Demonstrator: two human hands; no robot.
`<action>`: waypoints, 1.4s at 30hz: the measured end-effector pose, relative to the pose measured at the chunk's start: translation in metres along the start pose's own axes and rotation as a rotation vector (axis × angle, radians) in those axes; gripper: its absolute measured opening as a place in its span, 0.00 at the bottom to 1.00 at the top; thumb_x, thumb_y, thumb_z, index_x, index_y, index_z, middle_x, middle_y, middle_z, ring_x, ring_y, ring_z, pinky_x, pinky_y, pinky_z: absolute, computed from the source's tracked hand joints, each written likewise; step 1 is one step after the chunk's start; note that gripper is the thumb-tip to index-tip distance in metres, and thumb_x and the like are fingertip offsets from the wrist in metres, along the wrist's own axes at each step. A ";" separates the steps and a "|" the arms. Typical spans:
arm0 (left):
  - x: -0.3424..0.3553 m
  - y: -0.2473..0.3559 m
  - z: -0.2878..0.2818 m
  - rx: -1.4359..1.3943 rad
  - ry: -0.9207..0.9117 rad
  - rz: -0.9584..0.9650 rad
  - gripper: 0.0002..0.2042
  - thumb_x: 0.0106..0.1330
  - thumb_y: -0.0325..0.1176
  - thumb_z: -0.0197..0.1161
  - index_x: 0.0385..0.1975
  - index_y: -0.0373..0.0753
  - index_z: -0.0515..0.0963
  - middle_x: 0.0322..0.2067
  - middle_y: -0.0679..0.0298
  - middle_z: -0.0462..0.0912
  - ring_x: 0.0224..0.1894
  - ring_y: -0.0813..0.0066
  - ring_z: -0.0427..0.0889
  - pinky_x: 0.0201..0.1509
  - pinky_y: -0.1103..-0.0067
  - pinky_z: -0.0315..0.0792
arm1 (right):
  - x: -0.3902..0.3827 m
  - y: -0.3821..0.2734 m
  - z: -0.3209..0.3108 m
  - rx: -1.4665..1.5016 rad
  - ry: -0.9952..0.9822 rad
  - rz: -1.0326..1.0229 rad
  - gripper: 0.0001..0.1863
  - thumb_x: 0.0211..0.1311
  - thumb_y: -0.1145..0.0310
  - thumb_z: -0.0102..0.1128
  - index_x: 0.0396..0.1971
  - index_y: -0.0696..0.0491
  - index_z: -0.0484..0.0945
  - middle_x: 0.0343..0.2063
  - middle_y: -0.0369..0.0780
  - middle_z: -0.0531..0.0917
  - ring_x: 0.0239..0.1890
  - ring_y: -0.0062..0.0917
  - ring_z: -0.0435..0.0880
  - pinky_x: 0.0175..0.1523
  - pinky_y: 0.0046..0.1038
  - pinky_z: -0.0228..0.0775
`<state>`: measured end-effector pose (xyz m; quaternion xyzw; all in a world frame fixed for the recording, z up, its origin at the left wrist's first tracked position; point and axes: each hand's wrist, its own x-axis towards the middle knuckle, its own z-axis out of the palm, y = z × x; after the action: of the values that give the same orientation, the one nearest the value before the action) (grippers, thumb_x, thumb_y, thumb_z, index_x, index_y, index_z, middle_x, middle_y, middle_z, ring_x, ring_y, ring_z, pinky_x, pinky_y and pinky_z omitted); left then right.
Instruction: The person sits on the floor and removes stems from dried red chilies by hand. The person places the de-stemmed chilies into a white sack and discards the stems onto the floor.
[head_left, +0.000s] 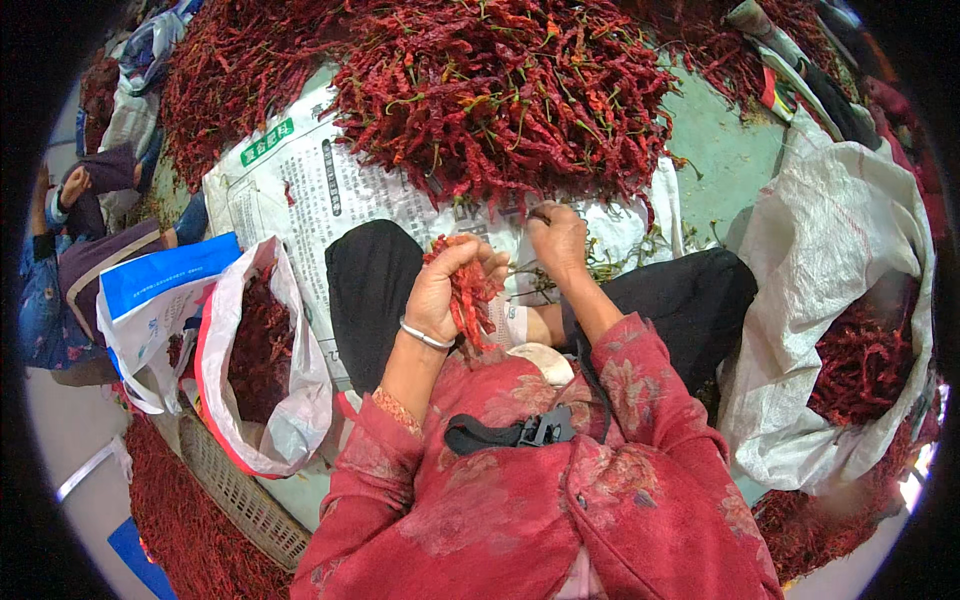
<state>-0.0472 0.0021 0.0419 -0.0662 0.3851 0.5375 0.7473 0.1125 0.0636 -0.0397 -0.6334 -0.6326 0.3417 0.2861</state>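
Note:
A bunch of dried red chili peppers (474, 308) is gripped in my left hand (445, 283), with fingers and thumb wrapped round it in front of my chest. My right hand (560, 243) is closed beside it, to the right, close to the near edge of a big heap of dried red chilies (510, 100). What its fingertips hold, if anything, is too small to make out. Loose greenish stems (605, 262) lie on the pale sheet just right of that hand. Beneath the heap spreads a white printed sack sheet (290, 190).
An open white sack (310, 400) with chilies stands on my left, by a woven basket (250, 500). On my right is a larger white woven sack (765, 320), partly filled with chilies. Another person's hand (75, 187) shows at far left. My bent legs flank the work area.

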 end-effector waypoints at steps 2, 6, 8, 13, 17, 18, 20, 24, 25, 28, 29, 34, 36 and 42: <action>0.006 -0.002 -0.009 0.166 -0.067 0.008 0.05 0.64 0.27 0.55 0.35 0.33 0.74 0.29 0.60 0.79 0.31 0.72 0.80 0.35 0.77 0.78 | -0.002 0.007 -0.007 0.128 -0.055 0.056 0.13 0.46 0.64 0.59 0.22 0.61 0.78 0.23 0.54 0.80 0.30 0.48 0.80 0.38 0.41 0.70; 0.000 -0.018 0.013 0.479 -0.008 0.117 0.06 0.61 0.26 0.59 0.36 0.32 0.75 0.25 0.64 0.78 0.21 0.78 0.76 0.25 0.83 0.71 | -0.040 0.011 -0.038 0.056 -0.238 0.139 0.08 0.46 0.70 0.55 0.23 0.61 0.78 0.25 0.52 0.80 0.30 0.47 0.80 0.38 0.42 0.71; 0.002 -0.029 0.016 0.554 -0.012 0.176 0.06 0.60 0.26 0.61 0.35 0.33 0.76 0.24 0.66 0.77 0.20 0.81 0.75 0.22 0.85 0.69 | -0.049 -0.002 -0.051 -0.140 -0.174 0.048 0.09 0.48 0.69 0.57 0.24 0.60 0.77 0.26 0.51 0.79 0.30 0.47 0.80 0.37 0.42 0.72; -0.008 -0.025 0.019 0.687 0.077 0.214 0.04 0.59 0.25 0.62 0.32 0.35 0.76 0.17 0.70 0.74 0.13 0.83 0.70 0.18 0.86 0.65 | -0.020 -0.026 -0.027 -0.324 0.008 -0.062 0.11 0.50 0.64 0.59 0.24 0.58 0.78 0.33 0.49 0.75 0.37 0.44 0.78 0.39 0.43 0.72; -0.019 -0.028 0.018 0.731 0.112 0.225 0.05 0.59 0.26 0.61 0.34 0.34 0.76 0.18 0.69 0.74 0.15 0.83 0.71 0.19 0.86 0.66 | -0.006 -0.008 -0.014 -0.219 -0.079 0.096 0.12 0.50 0.64 0.56 0.24 0.60 0.77 0.31 0.52 0.79 0.36 0.46 0.80 0.40 0.43 0.73; -0.022 -0.030 0.019 0.776 0.097 0.267 0.06 0.60 0.26 0.61 0.34 0.33 0.75 0.19 0.68 0.75 0.16 0.83 0.72 0.20 0.86 0.67 | -0.005 -0.005 -0.020 -0.174 -0.114 0.130 0.12 0.51 0.64 0.55 0.24 0.60 0.77 0.30 0.53 0.80 0.36 0.46 0.80 0.40 0.44 0.73; -0.025 -0.037 0.025 0.861 0.062 0.345 0.07 0.60 0.26 0.60 0.36 0.32 0.75 0.21 0.66 0.76 0.18 0.82 0.73 0.23 0.85 0.68 | -0.022 -0.002 -0.031 -0.155 -0.148 0.096 0.12 0.53 0.64 0.53 0.24 0.59 0.78 0.26 0.51 0.81 0.32 0.48 0.81 0.40 0.46 0.72; -0.021 -0.055 0.034 1.446 -0.249 0.673 0.11 0.59 0.26 0.60 0.41 0.32 0.73 0.33 0.58 0.81 0.31 0.72 0.82 0.35 0.78 0.75 | -0.070 -0.013 -0.075 -0.198 -0.374 -0.032 0.10 0.50 0.67 0.57 0.21 0.59 0.79 0.25 0.53 0.81 0.31 0.48 0.81 0.38 0.43 0.73; -0.012 -0.056 0.032 1.751 -0.431 1.035 0.14 0.53 0.23 0.61 0.41 0.32 0.72 0.36 0.54 0.79 0.40 0.59 0.81 0.45 0.69 0.73 | -0.077 -0.021 -0.087 -0.236 -0.352 -0.054 0.09 0.48 0.69 0.58 0.22 0.60 0.79 0.24 0.52 0.80 0.30 0.48 0.81 0.38 0.43 0.73; -0.013 -0.058 0.043 1.963 -0.616 1.056 0.16 0.51 0.22 0.61 0.42 0.34 0.73 0.36 0.50 0.78 0.42 0.51 0.78 0.49 0.68 0.73 | -0.086 -0.024 -0.104 -0.198 -0.289 -0.149 0.10 0.47 0.67 0.61 0.22 0.61 0.78 0.23 0.52 0.80 0.29 0.48 0.81 0.37 0.43 0.73; -0.014 -0.057 0.042 2.012 -0.635 0.975 0.17 0.49 0.23 0.61 0.41 0.35 0.73 0.35 0.51 0.78 0.38 0.51 0.78 0.45 0.69 0.74 | -0.088 -0.023 -0.107 -0.156 -0.258 -0.167 0.12 0.47 0.66 0.62 0.21 0.62 0.77 0.22 0.53 0.79 0.28 0.48 0.81 0.36 0.43 0.73; -0.004 -0.057 0.021 1.751 -0.422 0.545 0.08 0.58 0.25 0.58 0.38 0.36 0.75 0.26 0.61 0.78 0.29 0.64 0.79 0.33 0.74 0.72 | -0.080 -0.027 -0.108 -0.108 -0.107 -0.102 0.09 0.49 0.69 0.60 0.26 0.60 0.75 0.23 0.50 0.78 0.27 0.48 0.79 0.35 0.42 0.72; -0.008 -0.059 0.020 1.445 -0.326 0.277 0.07 0.61 0.27 0.59 0.38 0.35 0.75 0.25 0.66 0.78 0.28 0.73 0.78 0.31 0.77 0.71 | -0.054 -0.010 -0.115 0.071 -0.055 0.081 0.07 0.50 0.72 0.56 0.28 0.59 0.76 0.26 0.51 0.79 0.29 0.47 0.79 0.36 0.41 0.72; 0.009 -0.027 0.021 0.515 0.058 0.047 0.11 0.57 0.22 0.62 0.40 0.33 0.74 0.23 0.70 0.73 0.19 0.83 0.69 0.24 0.85 0.66 | 0.023 0.041 -0.133 -0.494 0.146 0.115 0.11 0.47 0.69 0.61 0.31 0.58 0.78 0.34 0.53 0.79 0.36 0.48 0.80 0.42 0.43 0.72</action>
<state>-0.0120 0.0088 0.0421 0.1199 0.5320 0.4368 0.7154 0.2423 0.0940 0.0068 -0.7419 -0.6375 0.1462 0.1477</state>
